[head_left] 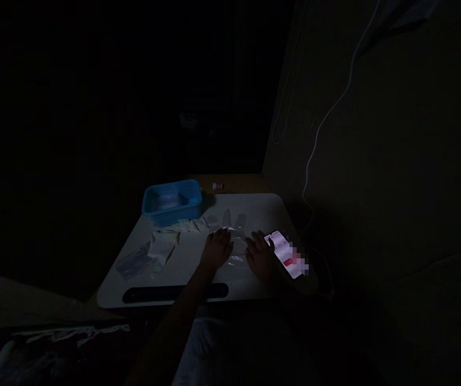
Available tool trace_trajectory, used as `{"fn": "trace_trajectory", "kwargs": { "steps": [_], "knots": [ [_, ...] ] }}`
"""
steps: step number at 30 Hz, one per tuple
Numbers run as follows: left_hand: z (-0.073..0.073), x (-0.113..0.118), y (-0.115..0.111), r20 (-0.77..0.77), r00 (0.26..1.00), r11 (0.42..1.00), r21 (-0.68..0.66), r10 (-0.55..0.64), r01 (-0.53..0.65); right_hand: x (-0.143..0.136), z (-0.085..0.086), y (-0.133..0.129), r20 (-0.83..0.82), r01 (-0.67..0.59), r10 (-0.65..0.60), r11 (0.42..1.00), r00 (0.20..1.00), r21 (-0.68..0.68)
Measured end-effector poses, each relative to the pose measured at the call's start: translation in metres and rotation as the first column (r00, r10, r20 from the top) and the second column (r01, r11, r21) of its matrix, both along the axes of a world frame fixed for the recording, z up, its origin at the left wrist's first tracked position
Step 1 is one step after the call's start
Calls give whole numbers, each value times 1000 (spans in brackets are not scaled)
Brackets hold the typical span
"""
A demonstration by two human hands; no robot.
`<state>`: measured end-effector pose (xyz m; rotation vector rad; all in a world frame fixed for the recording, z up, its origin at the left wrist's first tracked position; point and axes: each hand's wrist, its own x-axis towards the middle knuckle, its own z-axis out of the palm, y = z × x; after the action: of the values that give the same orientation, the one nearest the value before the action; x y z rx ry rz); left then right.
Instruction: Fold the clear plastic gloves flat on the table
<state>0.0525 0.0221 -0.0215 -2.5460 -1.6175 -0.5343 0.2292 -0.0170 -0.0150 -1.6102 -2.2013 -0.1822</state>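
Note:
The scene is very dark. My left hand (216, 249) lies flat on a clear plastic sheet or bag (236, 244) on a small white table (190, 268). My right hand (260, 256) rests on the same plastic, fingers spread, its edge beside a lit phone (286, 254) at the table's right side. Neither hand grips anything that I can make out.
A blue plastic tub (173, 201) stands at the table's back left. Clear packets and white pieces (149, 256) lie to the left of my hands. A dark bar (174, 292) lies along the front edge. A white cable (327, 118) hangs on the wall at right.

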Motion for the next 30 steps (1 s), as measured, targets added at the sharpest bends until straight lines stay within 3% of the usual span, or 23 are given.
{"fn": "trace_trajectory", "kwargs": {
  "steps": [17, 22, 27, 30],
  "knots": [
    [1, 0, 0, 50, 999, 1000, 0, 0, 0, 8, 1, -2, -65, 5, -5, 1000, 998, -8],
    [2, 0, 0, 79, 997, 1000, 2, 6, -6, 8, 4, -1, -98, -111, 109, 994, 989, -12],
    [6, -6, 1, 275, 958, 997, 31, -78, 72, 7, 3, 0, -83, -165, 162, 986, 983, -28],
    [5, -11, 1, 502, 859, 995, 59, -98, 78, 7, 1, 1, -59, -195, 193, 980, 979, -34]
  ]
}}
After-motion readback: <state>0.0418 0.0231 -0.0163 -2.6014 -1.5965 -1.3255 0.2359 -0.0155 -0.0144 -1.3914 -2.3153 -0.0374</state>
